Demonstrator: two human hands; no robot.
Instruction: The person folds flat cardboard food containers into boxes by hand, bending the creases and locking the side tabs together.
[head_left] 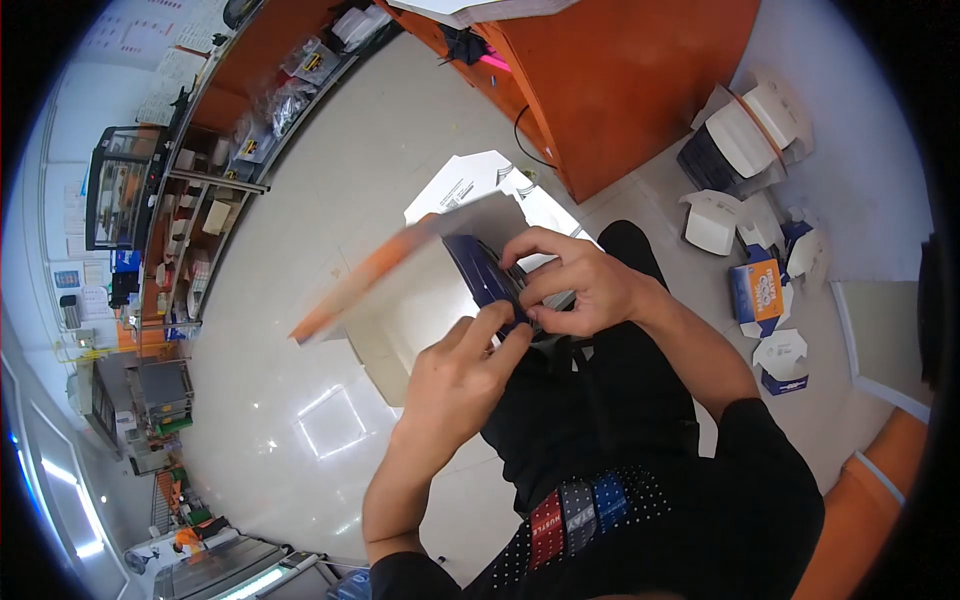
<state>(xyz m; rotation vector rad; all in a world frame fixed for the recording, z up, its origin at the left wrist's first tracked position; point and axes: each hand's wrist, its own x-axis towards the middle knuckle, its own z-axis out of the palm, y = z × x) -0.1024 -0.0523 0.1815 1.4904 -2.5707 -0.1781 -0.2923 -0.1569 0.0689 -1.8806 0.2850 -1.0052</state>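
Note:
A paperboard box (480,275) is held over my lap, part folded, with a dark blue side wall facing up and a pale inside. Its long orange and grey panel (390,255) sticks out to the left and is smeared by motion. My left hand (460,375) pinches the lower end of the blue wall between thumb and fingers. Close beside it, my right hand (580,285) is closed with bent fingers on the box's right edge and flap. The two hands nearly meet at the near corner. Some fingertips are hidden behind the board.
White printed carton blanks (465,185) lie beyond the box. An orange cabinet (630,90) stands ahead. On the floor at right are a stack of open cartons (740,140), a blue and orange box (757,295) and a small open box (783,362). Shelves (215,180) line the left.

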